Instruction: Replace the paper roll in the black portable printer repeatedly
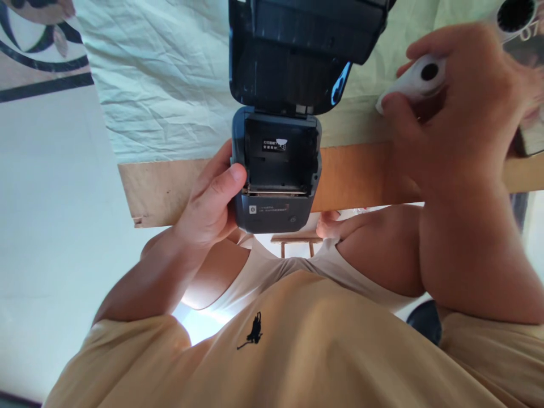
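My left hand [212, 198] is closed around the left side of a dark label printer [276, 212], its thumb resting on the casing. The printer's lid [280, 79] is swung up, and the paper bay [283, 161] inside holds no roll. A small sticker with white print sits at the back of the bay. On the right, my right hand [463, 107] grips a white paper roll [414, 85] between thumb and fingers. The dark core hole of the roll faces up toward me. Part of the roll is hidden by the fingers.
A pale green cloth [170, 79] covers most of the wooden table [161, 192], whose front edge is bare. Another white roll [516, 17] stands at the top right. A dark object [531, 133] lies partly behind my right wrist. My legs are under the table edge.
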`<state>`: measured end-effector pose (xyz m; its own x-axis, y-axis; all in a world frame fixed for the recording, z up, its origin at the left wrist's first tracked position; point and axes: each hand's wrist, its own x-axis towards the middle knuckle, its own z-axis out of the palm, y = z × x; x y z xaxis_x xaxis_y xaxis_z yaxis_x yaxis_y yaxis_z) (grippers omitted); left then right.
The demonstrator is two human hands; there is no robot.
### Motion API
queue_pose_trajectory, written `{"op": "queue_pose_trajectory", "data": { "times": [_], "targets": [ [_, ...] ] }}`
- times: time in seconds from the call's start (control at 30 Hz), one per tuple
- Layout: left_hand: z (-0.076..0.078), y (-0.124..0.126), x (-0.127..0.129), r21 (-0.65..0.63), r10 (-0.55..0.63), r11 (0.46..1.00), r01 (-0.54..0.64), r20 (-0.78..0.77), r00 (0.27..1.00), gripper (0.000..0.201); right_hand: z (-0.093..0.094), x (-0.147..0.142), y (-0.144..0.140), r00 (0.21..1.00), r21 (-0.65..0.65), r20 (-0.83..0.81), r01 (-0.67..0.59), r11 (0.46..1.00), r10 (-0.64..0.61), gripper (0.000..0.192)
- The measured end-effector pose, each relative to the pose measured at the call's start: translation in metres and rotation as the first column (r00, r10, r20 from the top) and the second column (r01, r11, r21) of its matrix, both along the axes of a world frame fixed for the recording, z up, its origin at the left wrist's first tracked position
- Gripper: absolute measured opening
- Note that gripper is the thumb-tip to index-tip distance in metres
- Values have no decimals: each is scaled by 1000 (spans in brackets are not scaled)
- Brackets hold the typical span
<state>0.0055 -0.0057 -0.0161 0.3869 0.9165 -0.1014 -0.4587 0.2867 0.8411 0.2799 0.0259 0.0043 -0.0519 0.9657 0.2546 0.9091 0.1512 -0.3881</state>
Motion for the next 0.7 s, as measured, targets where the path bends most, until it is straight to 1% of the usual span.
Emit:
{"op": "queue_pose_trajectory", "data": {
  "times": [0.07,0.13,0.2,0.23,0.33,0.43,0.5,0.53,0.6,0.7],
  "targets": [
    [0,0,1,-6,7,1000,-7,12,1000,40,0,-3,-1,993,10,-98,-65,998,66,39],
    [0,-1,2,-22,31,999,-31,10,999,40,-1,-6,-1,968,21,-162,-191,981,192,42],
    [0,-2,2,-40,38,998,-38,-16,999,40,-3,-9,-1,947,8,-135,-293,956,292,42],
    [0,-2,1,-41,33,999,-34,-27,999,41,-4,-11,-1,944,-2,-108,-313,950,311,40],
    [-2,-2,-1,-40,14,999,-15,-18,1000,43,-5,-17,0,965,-13,-53,-259,966,258,39],
    [-3,-2,-2,-32,11,999,-11,7,1000,45,-4,-24,-1,985,-43,-46,-168,985,166,26],
    [-4,-2,-2,-40,9,999,-9,-4,1000,46,-4,-27,-2,990,-56,-27,-137,989,135,22],
    [-4,-2,-2,-41,6,999,-7,-8,1000,46,-4,-27,-2,991,-55,-16,-134,989,133,24],
    [-4,-3,-2,-49,8,999,-8,-8,1000,47,-5,-25,-1,985,-51,-10,-171,984,171,31],
    [-4,-3,-2,-49,17,999,-16,3,1000,48,-4,-18,0,962,-16,-107,-256,966,253,46]
  ]
}}
